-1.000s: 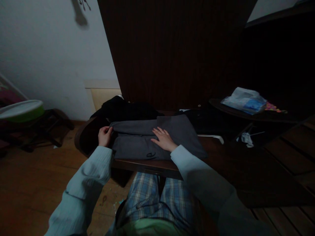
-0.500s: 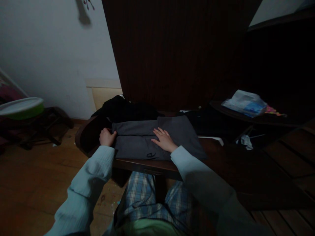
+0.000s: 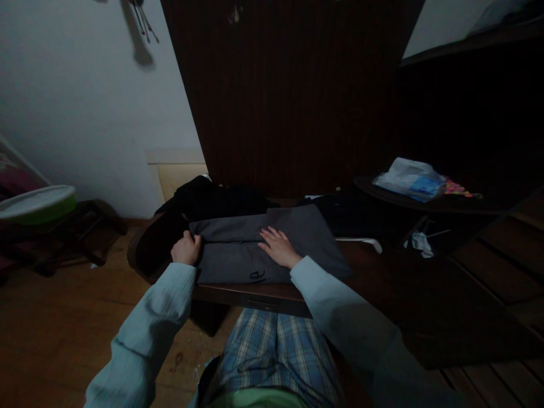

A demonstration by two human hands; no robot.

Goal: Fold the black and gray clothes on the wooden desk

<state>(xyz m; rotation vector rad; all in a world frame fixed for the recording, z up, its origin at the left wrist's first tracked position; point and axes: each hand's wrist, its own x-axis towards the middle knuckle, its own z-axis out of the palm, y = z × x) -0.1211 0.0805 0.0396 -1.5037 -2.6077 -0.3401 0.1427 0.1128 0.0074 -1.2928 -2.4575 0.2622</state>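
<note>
Left hand, fingers curled shut, grips the edge of the folded dark-grey cloth garment. Right hand lies flat, fingers spread, likely pinning it to the dark wooden tabletop.

Left hand grips grey garment's edge; right hand lies flat on it

Pale blue long sleeves cover both arms to the wrists, left hand and right hand bare; blue plaid trousers, green hem.

Dim home room: wooden floor, dark wardrobe, clothes-strewn table.
</note>
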